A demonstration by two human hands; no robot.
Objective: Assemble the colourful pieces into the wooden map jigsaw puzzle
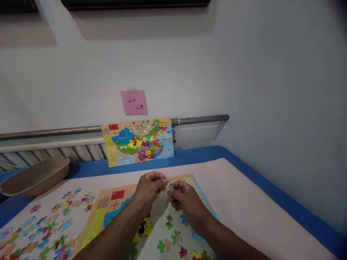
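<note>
Your right hand (187,196) is over the far part of the puzzle board (159,225). Its thumb and finger pinch a little white-and-black piece (170,187), so that piece is over the board too. Your left hand (150,186) is just beside it, also over the board. Its thumb and pointing finger are bent close together, but I cannot tell if they hold something tiny.

The left side of the board has a red flag (117,195) near its far corner, and nearer its middle there is a dark goat (141,229). Your left arm (115,231) hides some of that side. On the bare, pale part of the board lie a few loose pieces (169,221).

Lots of mixed pieces (66,225) are spread out left of the board, on the pink sheet (238,198). A brown bowl (54,177) sits farther left of the board. Behind the board, a bright map picture (138,142) stands up.
</note>
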